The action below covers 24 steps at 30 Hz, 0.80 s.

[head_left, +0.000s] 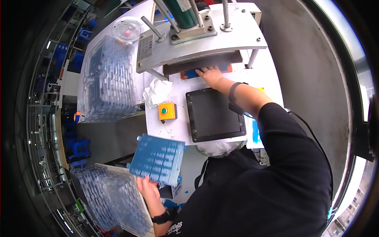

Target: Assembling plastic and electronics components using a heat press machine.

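We have one view: left fisheye of the head-worn pair, upright, unmirrored. We're looking steeply down and forward from above the wearer's torso (252, 189), which fills the lower right. Work is close: the surface (177, 129) runs from frame centre to the top, with the press (221, 41) cropped by the upper edge. We get both hands in frame: right hand (211, 76) upper centre, left hand (148, 189) lower left. Blue stools (81, 148) at far left read small, so farther off. Straight edges bow toward the rim; corners go black.
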Motion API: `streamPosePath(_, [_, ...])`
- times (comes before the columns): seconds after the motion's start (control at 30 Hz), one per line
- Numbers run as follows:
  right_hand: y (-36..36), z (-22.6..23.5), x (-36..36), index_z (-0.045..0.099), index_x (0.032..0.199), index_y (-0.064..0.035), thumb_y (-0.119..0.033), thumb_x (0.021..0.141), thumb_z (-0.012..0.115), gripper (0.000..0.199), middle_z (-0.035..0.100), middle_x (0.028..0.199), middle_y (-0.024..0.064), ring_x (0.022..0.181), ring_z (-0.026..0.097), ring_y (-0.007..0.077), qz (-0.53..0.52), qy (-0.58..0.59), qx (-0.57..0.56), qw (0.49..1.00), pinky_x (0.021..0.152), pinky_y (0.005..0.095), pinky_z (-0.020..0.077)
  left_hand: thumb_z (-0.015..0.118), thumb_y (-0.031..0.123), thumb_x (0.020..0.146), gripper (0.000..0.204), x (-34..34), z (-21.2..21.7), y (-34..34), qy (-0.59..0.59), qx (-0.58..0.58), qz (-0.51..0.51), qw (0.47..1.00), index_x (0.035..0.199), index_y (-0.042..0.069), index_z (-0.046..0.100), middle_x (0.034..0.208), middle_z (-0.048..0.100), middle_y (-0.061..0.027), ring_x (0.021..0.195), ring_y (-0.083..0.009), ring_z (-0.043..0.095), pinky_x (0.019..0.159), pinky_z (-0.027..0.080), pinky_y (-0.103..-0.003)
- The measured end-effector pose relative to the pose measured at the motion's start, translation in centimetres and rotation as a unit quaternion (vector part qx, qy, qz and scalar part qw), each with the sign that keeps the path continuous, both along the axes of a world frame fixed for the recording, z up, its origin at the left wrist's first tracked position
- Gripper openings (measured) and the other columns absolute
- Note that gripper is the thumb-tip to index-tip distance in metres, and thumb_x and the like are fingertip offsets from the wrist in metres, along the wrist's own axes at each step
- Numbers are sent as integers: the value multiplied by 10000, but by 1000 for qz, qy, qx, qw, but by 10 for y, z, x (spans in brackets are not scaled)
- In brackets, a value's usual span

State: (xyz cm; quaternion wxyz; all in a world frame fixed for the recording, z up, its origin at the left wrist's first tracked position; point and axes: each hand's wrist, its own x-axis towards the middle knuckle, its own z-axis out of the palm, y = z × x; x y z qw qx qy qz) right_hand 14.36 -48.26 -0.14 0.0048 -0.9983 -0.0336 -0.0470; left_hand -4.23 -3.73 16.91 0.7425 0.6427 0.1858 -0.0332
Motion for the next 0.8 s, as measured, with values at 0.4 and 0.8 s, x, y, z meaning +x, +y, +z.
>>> streamPosePath(0.4, [1, 9, 24, 347, 1417, -131, -159, 932, 426, 492, 442, 1400, 102, 1313, 388, 272, -21, 177, 42, 983, 1098, 429, 256, 429, 18, 857, 291, -26, -14, 37, 56, 37, 46, 997, 1143, 6, 477, 1026, 596, -154, 811, -238, 645, 597, 582, -355])
streamPosePath(0.8, [-13, 61, -77, 657, 866, 4, -432, 911, 504, 464, 632, 946, 235, 867, 600, 398, 94, 134, 264, 951, 752, 480, 461, 449, 21, 860, 169, 8, -6, 22, -14, -24, 38, 999, 1017, 19, 511, 963, 620, -126, 766, -229, 658, 593, 588, -364])
